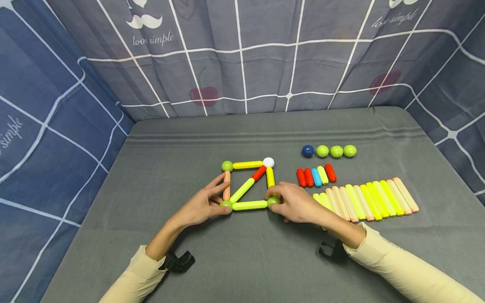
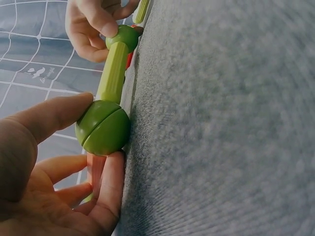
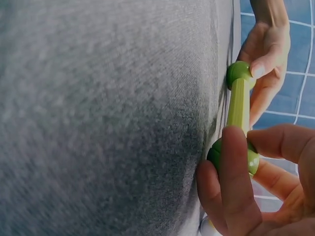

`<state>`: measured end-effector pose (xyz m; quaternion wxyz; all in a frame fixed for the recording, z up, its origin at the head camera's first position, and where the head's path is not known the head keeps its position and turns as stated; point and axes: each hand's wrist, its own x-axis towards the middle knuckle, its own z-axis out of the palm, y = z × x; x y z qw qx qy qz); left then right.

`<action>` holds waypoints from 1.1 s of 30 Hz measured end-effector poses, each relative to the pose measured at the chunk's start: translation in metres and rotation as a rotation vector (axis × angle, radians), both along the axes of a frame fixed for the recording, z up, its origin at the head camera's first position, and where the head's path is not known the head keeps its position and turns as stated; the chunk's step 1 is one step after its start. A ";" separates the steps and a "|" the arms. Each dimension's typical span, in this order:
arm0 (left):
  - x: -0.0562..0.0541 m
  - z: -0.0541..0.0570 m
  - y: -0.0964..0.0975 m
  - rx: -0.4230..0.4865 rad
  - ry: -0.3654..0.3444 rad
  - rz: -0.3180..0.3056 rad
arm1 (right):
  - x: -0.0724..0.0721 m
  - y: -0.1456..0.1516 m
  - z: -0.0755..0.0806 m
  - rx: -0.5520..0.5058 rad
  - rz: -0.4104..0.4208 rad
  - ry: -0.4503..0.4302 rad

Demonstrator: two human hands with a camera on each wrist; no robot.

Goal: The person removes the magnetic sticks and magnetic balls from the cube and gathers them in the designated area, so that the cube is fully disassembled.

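Observation:
A square frame of sticks and balls lies flat on the grey cloth. Its lower left green ball (image 2: 104, 128) is pinched by my left hand (image 1: 198, 206), thumb on one side and fingers on the other. With thumb and fingers, my right hand (image 1: 297, 204) grips the lower right green ball (image 3: 253, 161). A yellow-green stick (image 1: 250, 205) joins these two balls. The left side is a peach stick (image 1: 227, 185), the top a yellow stick (image 1: 248, 165), the right another yellow stick (image 1: 270, 176). A yellow-green and red diagonal (image 1: 242, 190) runs up to the white ball (image 1: 268, 162). Another green ball (image 1: 227, 166) forms the upper left corner.
To the right lies a row of long yellow and peach sticks (image 1: 373, 200), partly behind my right hand. Short red, blue and yellow sticks (image 1: 316, 176) lie above it. Farther back are a blue ball (image 1: 308, 151) and several green balls (image 1: 336, 151). Checked curtains (image 1: 242, 71) surround the table.

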<state>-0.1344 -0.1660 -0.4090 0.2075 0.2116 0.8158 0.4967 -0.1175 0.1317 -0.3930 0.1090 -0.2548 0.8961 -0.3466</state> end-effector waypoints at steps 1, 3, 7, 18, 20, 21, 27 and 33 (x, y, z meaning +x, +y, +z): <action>0.000 0.000 0.000 0.002 -0.002 0.001 | -0.001 0.001 0.000 -0.009 0.001 -0.023; 0.000 0.000 0.001 0.006 -0.006 0.002 | -0.002 0.002 0.000 -0.019 0.006 -0.047; 0.000 0.002 0.001 0.010 -0.014 0.005 | -0.002 0.003 0.002 -0.036 0.022 -0.075; -0.001 0.002 0.000 0.006 -0.007 0.007 | -0.001 0.009 0.002 -0.086 0.051 -0.146; -0.001 0.001 0.000 0.006 -0.006 0.008 | -0.001 0.012 0.001 -0.125 0.040 -0.162; -0.001 0.001 0.000 0.005 -0.006 0.010 | 0.000 0.013 0.001 -0.139 0.033 -0.167; -0.001 0.000 -0.001 0.005 -0.008 0.007 | 0.001 0.025 0.002 -0.235 0.001 -0.179; -0.001 -0.002 -0.002 0.013 -0.012 0.007 | -0.004 0.056 0.016 -0.294 -0.148 -0.116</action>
